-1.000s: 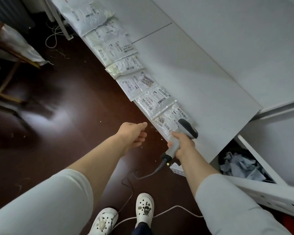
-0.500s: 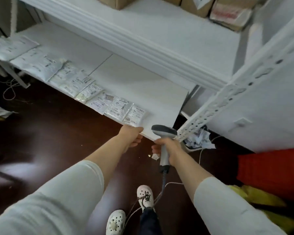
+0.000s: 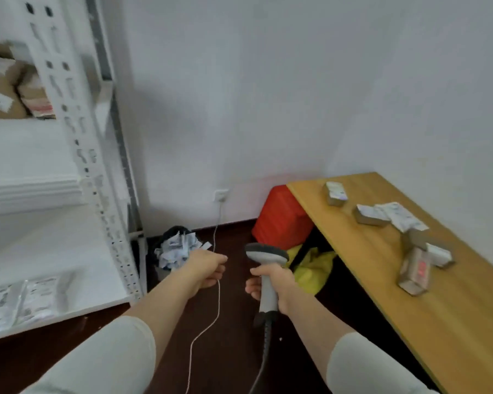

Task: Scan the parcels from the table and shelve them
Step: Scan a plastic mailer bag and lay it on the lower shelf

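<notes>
— Where did we have the scanner (image 3: 266, 253)?

— In our right grip (image 3: 285, 285), with the fingers wrapped round its pale handle and the dark head uppermost. Its dark cable (image 3: 264, 351) hung down toward the floor (image 3: 234, 322).

— And our left grip (image 3: 204, 270)?

— It was loosely curled in the air just left of the scanner, with nothing plainly in it. A thin white cord (image 3: 219, 297) ran from the wall socket (image 3: 221, 194) down past it (we could not tell whether the fingers touched it).

— The parcels (image 3: 411, 270)?

— They were scattered on the wooden desk (image 3: 362, 265) at the right. We saw a few small boxes, one standing tilted, and a flat white mailer (image 3: 399, 216) lying against a box farther back. Both grips were well apart from them.

— And the shelving?

— The white rack (image 3: 97, 194) stood at the left. Flat packets (image 3: 20, 301) lay along the near edge of its lower shelf, and cardboard boxes (image 3: 3, 95) sat on the one above.

— Anything between?

— We saw a dark bin (image 3: 177, 248) stuffed with crumpled paper by the far wall. A red container (image 3: 282, 220) sat at the desk's far left corner, with a yellow bag (image 3: 310, 270) under the desk.
</notes>
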`<state>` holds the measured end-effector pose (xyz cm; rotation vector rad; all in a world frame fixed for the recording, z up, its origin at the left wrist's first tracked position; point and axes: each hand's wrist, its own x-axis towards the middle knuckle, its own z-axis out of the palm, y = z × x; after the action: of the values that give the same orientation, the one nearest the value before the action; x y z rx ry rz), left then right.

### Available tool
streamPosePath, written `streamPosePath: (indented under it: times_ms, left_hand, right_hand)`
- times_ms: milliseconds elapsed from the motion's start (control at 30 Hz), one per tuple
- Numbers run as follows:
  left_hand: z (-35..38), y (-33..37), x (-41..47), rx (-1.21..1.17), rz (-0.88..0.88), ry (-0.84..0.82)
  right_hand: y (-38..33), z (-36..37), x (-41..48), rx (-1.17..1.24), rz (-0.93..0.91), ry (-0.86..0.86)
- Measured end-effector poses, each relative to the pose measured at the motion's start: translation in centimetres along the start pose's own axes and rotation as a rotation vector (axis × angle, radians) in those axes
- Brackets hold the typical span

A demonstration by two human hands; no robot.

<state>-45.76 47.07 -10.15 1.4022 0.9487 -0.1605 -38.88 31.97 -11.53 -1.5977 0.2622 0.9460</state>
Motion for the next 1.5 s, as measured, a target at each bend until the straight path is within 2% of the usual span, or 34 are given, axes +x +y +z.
streamPosePath:
  times_ms: [200, 467, 667, 833, 1033, 1100, 1200, 1333, 1500]
  left_hand:
    - [17.5, 5.0, 0.3, 0.127, 0.072, -0.171]
    - [37.0, 5.8, 1.1, 0.294, 0.059, -0.343]
    - [45.6, 8.1, 3.1, 0.443, 0.094, -0.424]
    - [51.9, 11.8, 7.1, 0.565, 0.222, -0.422]
    - [59.3, 18.1, 16.0, 0.690, 0.385, -0.366]
    - [61.5, 20.0, 19.2, 0.874, 0.542, -0.335]
    - [64.4, 22.1, 23.7, 1.275, 0.813, -0.328]
    - [68.9, 23.2, 28.8, 1.739, 0.980, -0.433]
    - [71.5, 22.3, 32.1, 1.998, 1.181, -0.421]
  right_hand:
    - [-1.3, -17.9, -1.6, 0.200, -0.020, 0.120]
    - [0.2, -37.5, -2.7, 0.419, -0.007, 0.352]
    - [-0.5, -45.5, -1.9, 0.517, 0.024, 0.453]
    - [-3.3, -50.3, 0.2, 0.579, -0.032, 0.548]
    - [-9.0, -55.9, 5.6, 0.620, -0.094, 0.643]
    - [-11.2, -57.4, 8.0, 0.637, -0.093, 0.651]
    - [-14.2, -59.0, 11.4, 0.653, -0.083, 0.667]
    - [-16.4, -60.8, 15.3, 0.649, -0.054, 0.637]
    - [-17.2, -62.1, 18.4, 0.641, 0.003, 0.578]
